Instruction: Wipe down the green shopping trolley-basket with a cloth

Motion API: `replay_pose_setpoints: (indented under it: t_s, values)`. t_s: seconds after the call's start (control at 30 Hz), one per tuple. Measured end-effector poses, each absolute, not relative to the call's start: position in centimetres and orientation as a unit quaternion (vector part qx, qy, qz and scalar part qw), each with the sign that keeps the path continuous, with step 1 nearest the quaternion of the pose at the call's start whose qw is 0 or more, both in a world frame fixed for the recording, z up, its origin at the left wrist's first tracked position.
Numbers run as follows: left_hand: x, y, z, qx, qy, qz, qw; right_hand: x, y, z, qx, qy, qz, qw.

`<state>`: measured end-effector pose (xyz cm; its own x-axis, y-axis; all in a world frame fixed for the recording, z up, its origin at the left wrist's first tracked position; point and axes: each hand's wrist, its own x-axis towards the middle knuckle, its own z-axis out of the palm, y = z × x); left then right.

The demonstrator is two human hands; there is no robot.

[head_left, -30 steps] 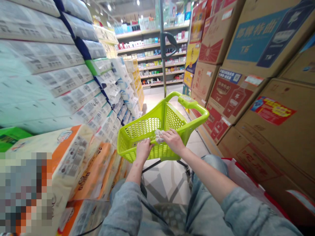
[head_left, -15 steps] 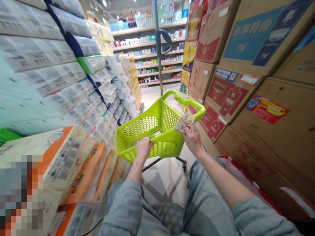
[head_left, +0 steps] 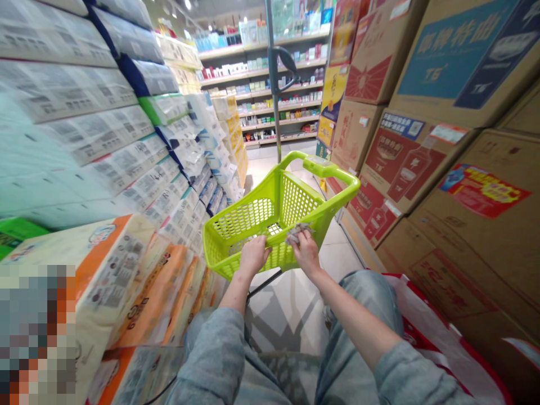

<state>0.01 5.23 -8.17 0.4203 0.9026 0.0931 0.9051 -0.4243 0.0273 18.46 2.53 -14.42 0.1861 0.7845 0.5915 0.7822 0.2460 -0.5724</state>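
Lowered from the basket's far side, our right hand (head_left: 306,254) now pinches a crumpled grey-white wad (head_left: 298,233), its material too small to tell, just above the near rim of a lime-green plastic shopping basket (head_left: 296,199). Our left hand (head_left: 254,254) curls over that rim, just beside the right but apart from it. Cardboard cartons (head_left: 405,163) stand on our right, packaged tissue bales (head_left: 84,107) on our left.

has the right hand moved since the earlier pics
Yes. Since the last picture, the right hand has shifted left, judged against the green basket's handle, and no longer sits directly below it.
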Motion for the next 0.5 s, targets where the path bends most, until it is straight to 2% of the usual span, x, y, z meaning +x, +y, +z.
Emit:
replay_pose_setpoints:
  t_s: [0.3,0.4,0.5]
  values:
    - [0.1,5.1,-8.1,-0.837,-0.545,-0.055,-0.007,20.7,2.9,-17.7,-0.651,-0.586,0.011,0.483]
    - [0.1,5.1,-8.1,-0.834,-0.549,-0.055,-0.01,22.3,2.2,-17.0,-0.681,-0.531,0.022,0.504]
    - [0.0,5.1,-8.2,-0.837,-0.545,-0.058,-0.007,23.5,1.8,-15.0,-0.69,-0.457,-0.002,0.562]
